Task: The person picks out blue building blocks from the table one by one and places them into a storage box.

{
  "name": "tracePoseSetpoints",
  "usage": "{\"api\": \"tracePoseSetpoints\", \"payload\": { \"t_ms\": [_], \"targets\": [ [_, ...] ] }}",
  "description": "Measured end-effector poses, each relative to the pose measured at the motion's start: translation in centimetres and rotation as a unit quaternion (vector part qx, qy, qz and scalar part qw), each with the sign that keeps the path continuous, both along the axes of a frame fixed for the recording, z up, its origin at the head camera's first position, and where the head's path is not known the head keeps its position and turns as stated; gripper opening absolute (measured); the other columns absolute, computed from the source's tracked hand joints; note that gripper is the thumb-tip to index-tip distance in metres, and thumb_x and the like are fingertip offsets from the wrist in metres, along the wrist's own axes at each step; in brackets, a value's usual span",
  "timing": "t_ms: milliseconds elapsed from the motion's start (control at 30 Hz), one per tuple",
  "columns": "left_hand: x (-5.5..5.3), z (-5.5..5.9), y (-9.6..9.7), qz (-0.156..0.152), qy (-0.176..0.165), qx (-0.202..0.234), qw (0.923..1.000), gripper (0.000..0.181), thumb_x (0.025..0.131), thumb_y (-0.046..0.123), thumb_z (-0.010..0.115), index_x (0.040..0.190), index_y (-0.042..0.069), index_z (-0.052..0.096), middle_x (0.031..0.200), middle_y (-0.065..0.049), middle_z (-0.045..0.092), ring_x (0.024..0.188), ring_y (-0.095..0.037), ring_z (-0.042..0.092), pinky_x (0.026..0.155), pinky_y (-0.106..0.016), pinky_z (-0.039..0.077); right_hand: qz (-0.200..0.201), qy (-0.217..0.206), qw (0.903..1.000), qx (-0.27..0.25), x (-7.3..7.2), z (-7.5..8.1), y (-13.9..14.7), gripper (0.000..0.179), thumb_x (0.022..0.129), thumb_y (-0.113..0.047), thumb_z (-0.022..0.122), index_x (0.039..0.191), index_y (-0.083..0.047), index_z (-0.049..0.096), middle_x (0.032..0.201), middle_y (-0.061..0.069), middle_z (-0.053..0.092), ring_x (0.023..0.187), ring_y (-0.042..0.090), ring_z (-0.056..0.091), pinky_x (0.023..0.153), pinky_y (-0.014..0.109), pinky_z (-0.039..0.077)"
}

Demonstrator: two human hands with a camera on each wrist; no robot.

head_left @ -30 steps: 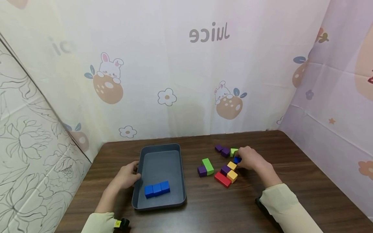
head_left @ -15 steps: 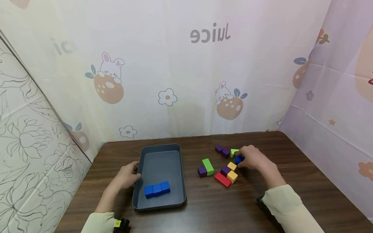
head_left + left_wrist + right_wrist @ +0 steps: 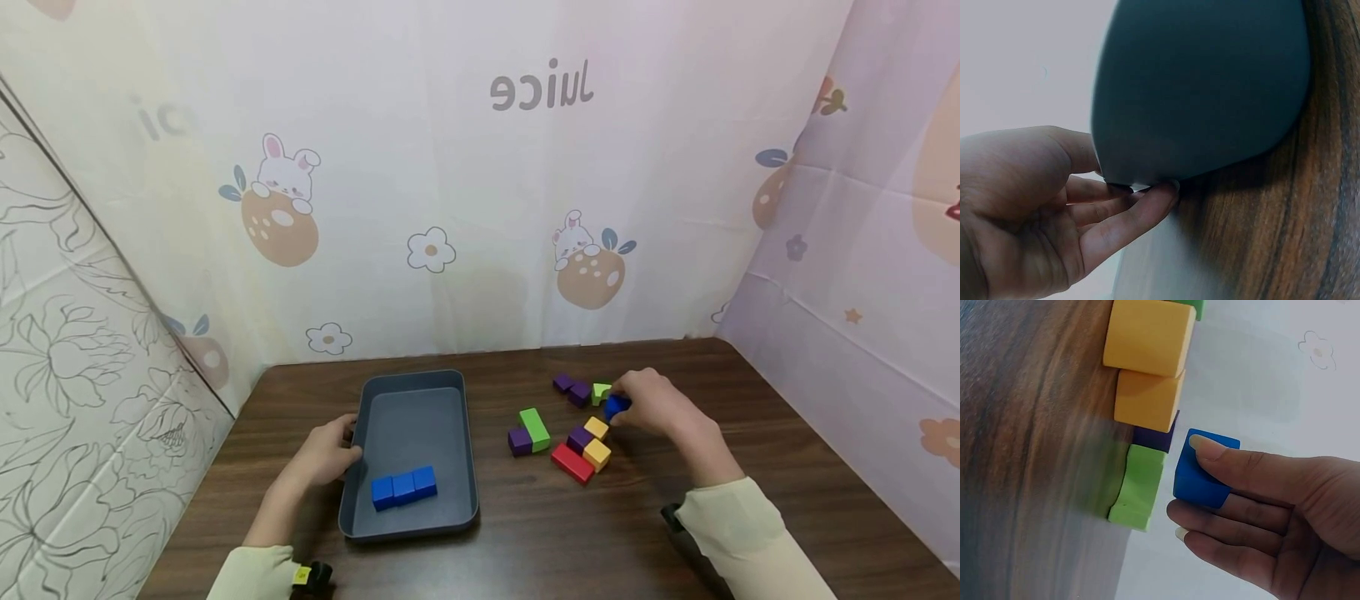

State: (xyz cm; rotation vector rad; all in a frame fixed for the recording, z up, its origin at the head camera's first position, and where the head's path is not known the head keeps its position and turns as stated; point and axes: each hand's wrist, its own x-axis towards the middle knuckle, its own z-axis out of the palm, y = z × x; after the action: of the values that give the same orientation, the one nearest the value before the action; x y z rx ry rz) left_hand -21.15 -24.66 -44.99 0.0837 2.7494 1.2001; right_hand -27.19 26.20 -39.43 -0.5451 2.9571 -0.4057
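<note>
My right hand (image 3: pixel 660 406) pinches a blue block (image 3: pixel 1200 478) between thumb and fingers. In the right wrist view the block is held off the table, beside a light green block (image 3: pixel 1138 487) with a curved notch. At the left, my left hand (image 3: pixel 324 454) holds the side of a dark grey tray (image 3: pixel 412 417); in the left wrist view its thumb meets the tray wall (image 3: pixel 1204 81) and fingertips reach the underside. Three blue blocks (image 3: pixel 403 487) lie in a row in the near part of the tray.
Between tray and right hand, a green block (image 3: pixel 535 429) touches a purple block (image 3: pixel 520 442). Two yellow blocks (image 3: pixel 597 455), another purple one and a red block (image 3: pixel 572 463) lie together. Two purple blocks (image 3: pixel 579 393) sit farther back. A curtain hangs behind the table (image 3: pixel 517 533).
The right hand has moved slightly up and to the right, and the blue block has come up with it. The left hand and tray have stayed put.
</note>
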Motion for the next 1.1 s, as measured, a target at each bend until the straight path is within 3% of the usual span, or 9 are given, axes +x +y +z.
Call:
{"api": "tracePoseSetpoints", "payload": {
  "t_ms": [400,733,1100],
  "targets": [
    [-0.2,-0.2,-0.1,0.0,-0.002,-0.004,1.0,0.061,0.095,-0.002,0.063,0.151,-0.014,0.043,0.123,-0.031,0.065,0.086,-0.029,0.073,0.06,-0.039,0.066,-0.003,0.001,0.9996,-0.027,0.7,1.1,-1.6,0.039,0.085,-0.012,0.089,0.116,0.007,0.075,0.106,0.018,0.074,0.084,0.024,0.068,0.08,0.051,0.066],
    [-0.2,-0.4,-0.1,0.002,-0.002,-0.002,1.0,0.06,0.095,-0.002,0.062,0.151,-0.014,0.044,0.123,-0.032,0.065,0.085,-0.028,0.074,0.059,-0.038,0.065,0.015,0.003,0.9989,-0.044,0.8,1.9,-4.0,0.034,0.086,-0.012,0.088,0.115,0.002,0.078,0.106,0.014,0.076,0.08,0.02,0.065,0.077,0.042,0.067],
    [-0.2,-0.2,-0.1,0.004,-0.003,0.001,1.0,0.059,0.096,-0.002,0.062,0.151,-0.014,0.044,0.122,-0.031,0.066,0.086,-0.029,0.074,0.059,-0.039,0.066,0.044,0.02,0.9968,-0.064,1.0,2.9,-6.5,0.034,0.087,-0.012,0.088,0.117,0.001,0.078,0.106,0.012,0.077,0.082,0.019,0.068,0.08,0.045,0.067]
  ]
}}
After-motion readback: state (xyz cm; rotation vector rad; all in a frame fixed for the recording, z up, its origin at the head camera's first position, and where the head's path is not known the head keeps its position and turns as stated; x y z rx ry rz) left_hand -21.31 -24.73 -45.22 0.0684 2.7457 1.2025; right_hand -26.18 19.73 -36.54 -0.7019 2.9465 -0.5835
